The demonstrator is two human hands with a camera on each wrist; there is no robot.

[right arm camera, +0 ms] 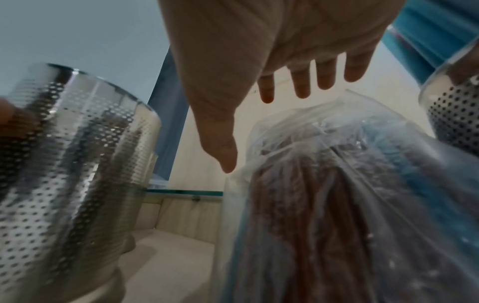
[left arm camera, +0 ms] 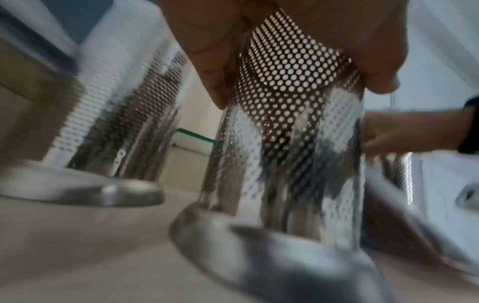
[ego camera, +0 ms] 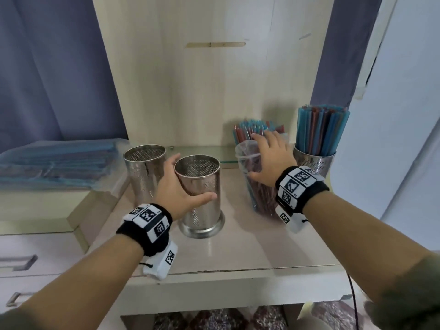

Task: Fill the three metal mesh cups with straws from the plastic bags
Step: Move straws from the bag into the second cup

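Note:
Three perforated metal cups stand on the beige counter [ego camera: 238, 246]. My left hand [ego camera: 177, 186] grips the empty middle cup [ego camera: 198, 189], thumb in front and fingers [left arm camera: 212, 67] behind it. A second empty cup [ego camera: 145, 172] stands just behind to the left. The far right cup [ego camera: 315, 161] holds blue and red straws [ego camera: 321, 129]. Between them an upright clear plastic bag [ego camera: 258, 186] holds red and blue straws. My right hand [ego camera: 270, 158] lies over the bag's top with fingers [right arm camera: 298, 86] straight and spread and the thumb against its side.
Another plastic bag of blue straws [ego camera: 59, 165] lies flat on the raised ledge at left. A wooden back panel [ego camera: 214, 79] closes the counter behind. Drawers with metal handles [ego camera: 19, 260] are at lower left. A dark cable [ego camera: 352, 296] hangs past the front right edge.

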